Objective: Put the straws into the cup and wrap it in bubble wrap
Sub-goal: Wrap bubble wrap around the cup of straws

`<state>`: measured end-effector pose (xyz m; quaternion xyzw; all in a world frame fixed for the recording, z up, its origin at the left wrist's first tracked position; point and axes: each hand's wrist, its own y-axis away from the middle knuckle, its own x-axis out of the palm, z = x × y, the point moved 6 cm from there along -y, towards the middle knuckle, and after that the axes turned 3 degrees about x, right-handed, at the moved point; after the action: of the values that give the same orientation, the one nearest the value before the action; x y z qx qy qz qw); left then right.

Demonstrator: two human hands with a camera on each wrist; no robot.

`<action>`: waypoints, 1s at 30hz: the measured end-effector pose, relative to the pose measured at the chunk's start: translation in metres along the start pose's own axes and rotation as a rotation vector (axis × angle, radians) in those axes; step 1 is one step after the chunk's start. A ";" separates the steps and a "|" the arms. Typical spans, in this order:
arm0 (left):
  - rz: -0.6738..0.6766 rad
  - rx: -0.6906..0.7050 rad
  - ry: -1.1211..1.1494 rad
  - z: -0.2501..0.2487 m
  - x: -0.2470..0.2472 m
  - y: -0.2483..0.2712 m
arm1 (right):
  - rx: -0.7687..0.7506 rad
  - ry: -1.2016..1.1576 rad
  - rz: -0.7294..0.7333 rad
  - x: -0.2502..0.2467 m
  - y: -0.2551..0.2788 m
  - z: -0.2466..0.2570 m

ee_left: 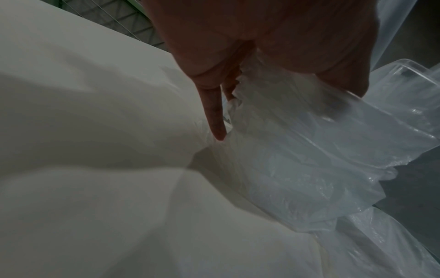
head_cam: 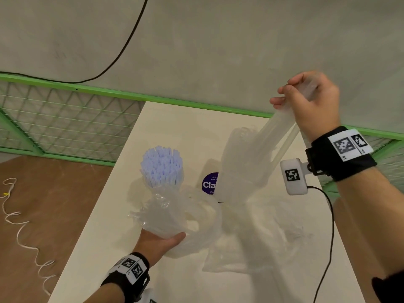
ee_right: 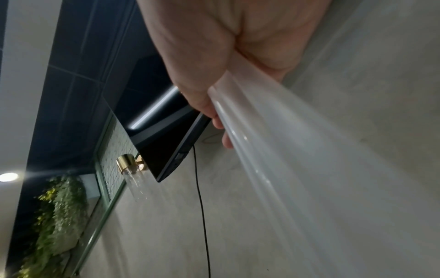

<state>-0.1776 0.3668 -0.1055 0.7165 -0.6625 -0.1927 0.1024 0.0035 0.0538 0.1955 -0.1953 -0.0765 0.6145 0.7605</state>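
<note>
A bunch of pale lilac straws sticks out of the cup, which is covered by crumpled clear bubble wrap. My left hand grips the wrapped cup from below near the table's front; in the left wrist view its fingers curl round the wrap. My right hand is raised high at the right. It grips the free end of the bubble wrap and holds it taut as a gathered strip running down to the cup. The cup's own wall is hidden.
The white table carries a purple round label partly under the wrap. A green mesh railing runs behind and left of the table. A white cord lies on the brown floor at the left, and a black cable hangs from my right wrist.
</note>
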 end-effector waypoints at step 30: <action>-0.016 -0.015 0.000 0.000 0.000 0.000 | -0.204 0.753 0.418 0.019 0.057 -0.091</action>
<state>-0.1774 0.3671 -0.1053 0.7210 -0.6554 -0.1986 0.1060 -0.0109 0.0633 0.0879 -0.4909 0.1870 0.6303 0.5716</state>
